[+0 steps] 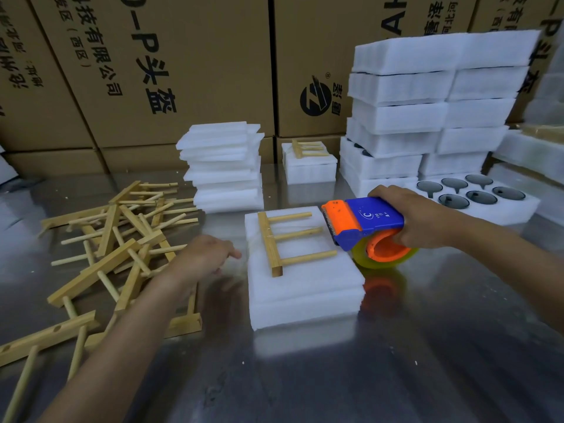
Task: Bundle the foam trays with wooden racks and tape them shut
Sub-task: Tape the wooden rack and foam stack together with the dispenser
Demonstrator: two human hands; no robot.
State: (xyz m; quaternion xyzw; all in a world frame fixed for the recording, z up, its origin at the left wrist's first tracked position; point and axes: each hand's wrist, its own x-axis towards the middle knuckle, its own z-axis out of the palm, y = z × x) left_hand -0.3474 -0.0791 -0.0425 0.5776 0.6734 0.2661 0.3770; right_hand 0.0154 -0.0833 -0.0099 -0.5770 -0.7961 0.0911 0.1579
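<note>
On the steel desk [335,377], a foam bundle [305,288] topped by a wooden rack [274,242] is flanked by the left hand [204,254], fingers loose, while the tape dispenser [363,224] is gripped by the right hand [418,218].

Two hands were in view, left hand [204,254] and right hand [418,218]. One tape dispenser [366,224], blue and orange, carried one tape roll [385,254]. One foam bundle [305,288] lay at centre with one wooden rack [276,239] on it; that rack had three pegs. One second bundle [309,167] sat further back, also topped by one rack [305,148]. One stack of flat foam sheets [224,166] stood behind; sheet count couldn't be told. One pile of loose racks [116,239] lay at left, too tangled to count. One open foam tray [476,196] showed six dark round items. Stacked closed trays [427,108] stood in two columns, roughly six layers.
</note>
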